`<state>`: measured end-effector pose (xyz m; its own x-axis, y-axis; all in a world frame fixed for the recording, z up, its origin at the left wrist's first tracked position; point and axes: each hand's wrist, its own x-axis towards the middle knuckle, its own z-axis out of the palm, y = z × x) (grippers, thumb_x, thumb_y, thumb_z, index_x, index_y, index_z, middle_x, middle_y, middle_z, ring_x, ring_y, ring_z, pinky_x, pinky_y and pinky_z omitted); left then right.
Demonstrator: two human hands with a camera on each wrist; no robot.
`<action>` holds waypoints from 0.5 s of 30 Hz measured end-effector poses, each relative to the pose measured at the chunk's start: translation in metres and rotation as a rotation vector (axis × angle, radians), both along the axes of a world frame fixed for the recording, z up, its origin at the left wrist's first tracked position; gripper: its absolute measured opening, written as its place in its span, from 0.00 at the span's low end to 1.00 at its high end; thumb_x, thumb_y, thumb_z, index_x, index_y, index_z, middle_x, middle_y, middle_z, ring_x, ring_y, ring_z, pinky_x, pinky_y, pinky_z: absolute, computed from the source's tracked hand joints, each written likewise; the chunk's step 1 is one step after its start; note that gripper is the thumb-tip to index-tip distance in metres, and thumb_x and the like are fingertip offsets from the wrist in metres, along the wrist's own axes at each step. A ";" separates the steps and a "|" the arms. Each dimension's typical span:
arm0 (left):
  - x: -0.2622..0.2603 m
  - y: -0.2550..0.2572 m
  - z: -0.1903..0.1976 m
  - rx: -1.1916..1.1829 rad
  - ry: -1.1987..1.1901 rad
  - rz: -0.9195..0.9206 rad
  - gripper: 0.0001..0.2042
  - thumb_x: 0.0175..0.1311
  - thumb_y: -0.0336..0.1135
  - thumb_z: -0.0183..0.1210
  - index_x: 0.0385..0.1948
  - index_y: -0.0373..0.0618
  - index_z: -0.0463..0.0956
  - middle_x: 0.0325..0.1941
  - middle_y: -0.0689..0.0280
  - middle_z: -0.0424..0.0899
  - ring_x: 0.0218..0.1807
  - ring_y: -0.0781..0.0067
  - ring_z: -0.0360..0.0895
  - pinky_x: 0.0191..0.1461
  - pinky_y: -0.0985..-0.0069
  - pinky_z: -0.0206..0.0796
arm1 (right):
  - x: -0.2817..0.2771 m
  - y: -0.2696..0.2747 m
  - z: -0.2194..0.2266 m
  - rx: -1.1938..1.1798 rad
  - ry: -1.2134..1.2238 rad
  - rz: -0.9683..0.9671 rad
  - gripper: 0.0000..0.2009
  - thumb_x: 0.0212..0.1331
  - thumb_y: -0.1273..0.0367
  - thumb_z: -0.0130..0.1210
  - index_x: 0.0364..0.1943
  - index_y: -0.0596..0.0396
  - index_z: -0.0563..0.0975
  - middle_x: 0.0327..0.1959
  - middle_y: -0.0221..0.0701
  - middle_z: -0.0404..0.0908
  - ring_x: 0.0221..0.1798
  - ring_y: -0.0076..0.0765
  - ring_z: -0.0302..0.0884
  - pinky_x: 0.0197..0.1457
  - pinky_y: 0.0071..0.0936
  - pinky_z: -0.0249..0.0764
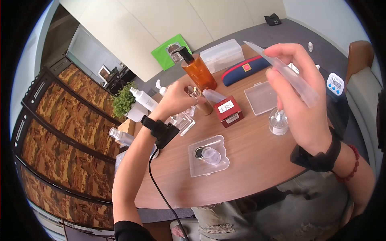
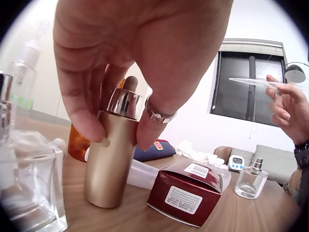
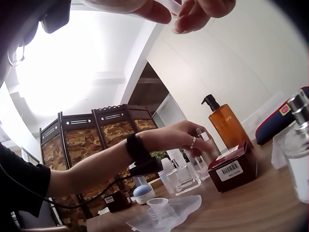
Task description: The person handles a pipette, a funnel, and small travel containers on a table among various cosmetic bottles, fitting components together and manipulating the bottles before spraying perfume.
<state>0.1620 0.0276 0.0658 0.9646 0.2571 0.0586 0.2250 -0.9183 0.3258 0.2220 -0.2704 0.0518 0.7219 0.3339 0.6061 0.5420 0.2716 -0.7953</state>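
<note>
My left hand (image 1: 177, 98) pinches a gold dropper bottle (image 2: 108, 164) near its shiny collar, thumb and fingers on either side. The bottle stands upright on the wooden table, a dark bulb showing at its top in the left wrist view. Beside it are a dark red box (image 1: 228, 112) and a clear glass bottle (image 1: 185, 122). Raised above the table on the right, my right hand (image 1: 299, 100) holds a thin translucent plastic piece (image 1: 299, 85) between thumb and fingers. Below that hand stands a small clear spray bottle (image 1: 278, 126).
A clear shallow tray (image 1: 195, 166) near the front holds a small clear cup (image 1: 213, 156) and a dark ring (image 1: 199, 152). Behind stand an amber pump bottle (image 1: 200, 72), a navy pouch (image 1: 245, 71) and a clear bin (image 1: 221, 54). White bottles (image 1: 144, 100) line the left. A cable (image 1: 161, 188) hangs from my left wrist.
</note>
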 end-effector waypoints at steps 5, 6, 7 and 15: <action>-0.008 0.007 -0.006 0.017 -0.098 0.044 0.24 0.55 0.49 0.73 0.43 0.36 0.84 0.34 0.59 0.87 0.34 0.71 0.82 0.38 0.73 0.73 | 0.000 0.001 0.000 -0.024 -0.037 -0.016 0.13 0.66 0.73 0.52 0.53 0.54 0.75 0.39 0.22 0.71 0.26 0.11 0.64 0.29 0.13 0.60; -0.011 0.004 -0.004 -0.009 -0.202 0.111 0.24 0.55 0.49 0.73 0.43 0.35 0.84 0.34 0.57 0.87 0.33 0.69 0.82 0.39 0.71 0.73 | 0.000 0.001 0.000 -0.025 -0.038 -0.014 0.12 0.66 0.73 0.52 0.53 0.54 0.75 0.39 0.22 0.71 0.26 0.11 0.64 0.29 0.13 0.60; -0.014 0.006 0.001 -0.009 -0.201 0.110 0.24 0.55 0.49 0.73 0.43 0.35 0.84 0.34 0.57 0.87 0.33 0.69 0.82 0.39 0.71 0.73 | 0.000 0.001 -0.001 -0.026 -0.036 -0.015 0.12 0.66 0.73 0.52 0.53 0.54 0.75 0.39 0.22 0.71 0.26 0.11 0.64 0.29 0.13 0.60; -0.042 0.053 0.028 -0.166 -0.632 0.337 0.25 0.59 0.35 0.67 0.57 0.29 0.74 0.56 0.49 0.79 0.56 0.67 0.76 0.56 0.74 0.71 | 0.005 -0.012 -0.003 -0.018 -0.035 -0.031 0.13 0.66 0.73 0.52 0.53 0.54 0.75 0.38 0.22 0.71 0.26 0.11 0.64 0.30 0.13 0.60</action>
<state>0.1203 0.0804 0.0937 0.6264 0.5878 0.5120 0.2099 -0.7597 0.6154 0.2272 -0.2821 0.0486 0.7107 0.3224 0.6253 0.5776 0.2400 -0.7802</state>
